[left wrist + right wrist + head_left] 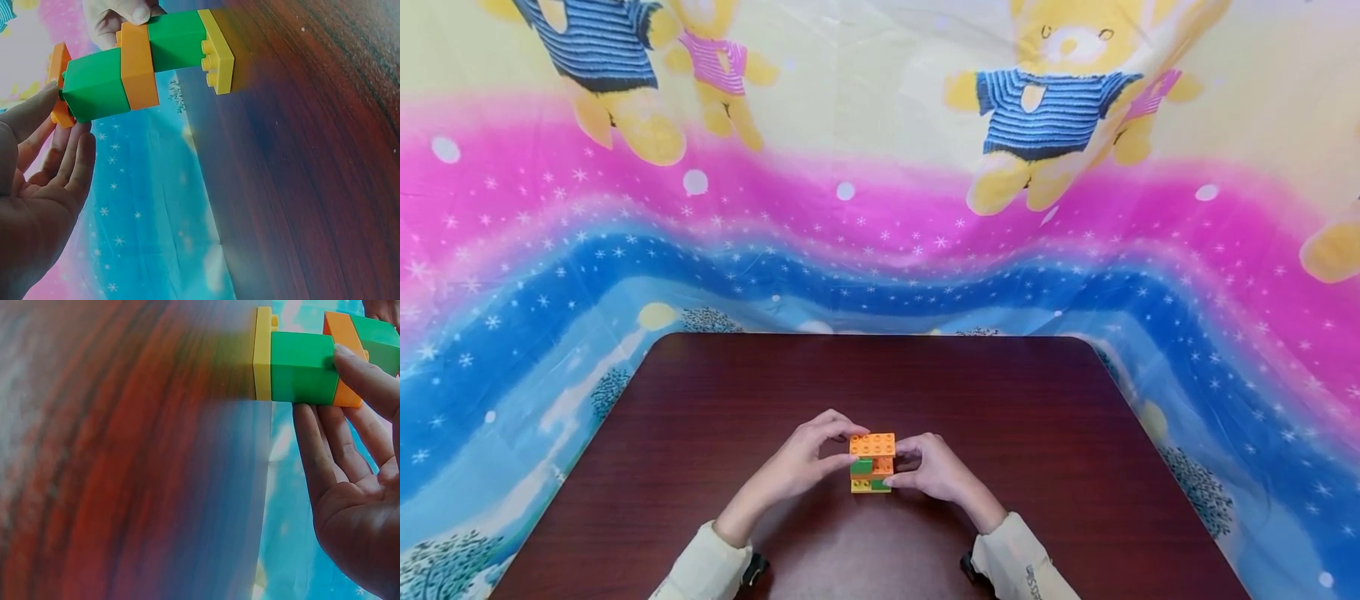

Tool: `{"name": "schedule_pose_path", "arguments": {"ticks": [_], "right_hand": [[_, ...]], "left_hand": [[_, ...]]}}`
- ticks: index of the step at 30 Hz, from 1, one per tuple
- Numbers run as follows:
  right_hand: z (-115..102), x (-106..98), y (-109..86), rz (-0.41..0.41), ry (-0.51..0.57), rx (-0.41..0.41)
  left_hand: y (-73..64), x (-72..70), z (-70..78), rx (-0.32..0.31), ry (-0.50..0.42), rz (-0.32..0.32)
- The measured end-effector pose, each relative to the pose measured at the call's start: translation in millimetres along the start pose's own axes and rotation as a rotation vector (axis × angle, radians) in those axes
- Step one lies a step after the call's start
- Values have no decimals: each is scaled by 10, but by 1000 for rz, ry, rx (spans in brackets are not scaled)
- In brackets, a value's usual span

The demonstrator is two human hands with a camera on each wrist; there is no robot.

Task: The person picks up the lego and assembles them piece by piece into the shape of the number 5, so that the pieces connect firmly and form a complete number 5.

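A stack of toy building bricks stands on the table in the head view. At its base lies a thin yellow brick (262, 356), with a green brick (303, 369) on its right part. Above these comes a middle orange brick (139, 69), then a second green brick (97, 84) set toward the left. A studded orange brick (872, 445) tops the stack. My left hand (808, 454) pinches that top orange brick from the left, thumb in front. From the other side my right hand (936, 468) grips the lower green brick, its thumb near the middle orange brick.
The dark red-brown wooden table (760, 375) spreads around the stack, with rounded far corners. Behind it hangs a cloth backdrop (850, 217) printed with bears and snowflakes. Dark wrist straps (756, 569) show below the light sleeves (709, 567).
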State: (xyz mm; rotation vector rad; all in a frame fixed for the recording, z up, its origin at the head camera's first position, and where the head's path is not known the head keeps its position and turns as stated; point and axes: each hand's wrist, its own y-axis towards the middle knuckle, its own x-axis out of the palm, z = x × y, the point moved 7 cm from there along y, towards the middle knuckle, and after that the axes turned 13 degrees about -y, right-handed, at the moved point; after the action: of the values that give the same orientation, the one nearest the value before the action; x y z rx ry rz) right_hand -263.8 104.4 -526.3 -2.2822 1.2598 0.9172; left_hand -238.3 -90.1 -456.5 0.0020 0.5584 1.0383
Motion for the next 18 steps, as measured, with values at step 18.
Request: {"name": "schedule_pose_path", "arguments": {"ticks": [18], "right_hand": [[1,-1,-7,2,0,-9]], "left_hand": [[-12,19,-21,-14,0,2]]}}
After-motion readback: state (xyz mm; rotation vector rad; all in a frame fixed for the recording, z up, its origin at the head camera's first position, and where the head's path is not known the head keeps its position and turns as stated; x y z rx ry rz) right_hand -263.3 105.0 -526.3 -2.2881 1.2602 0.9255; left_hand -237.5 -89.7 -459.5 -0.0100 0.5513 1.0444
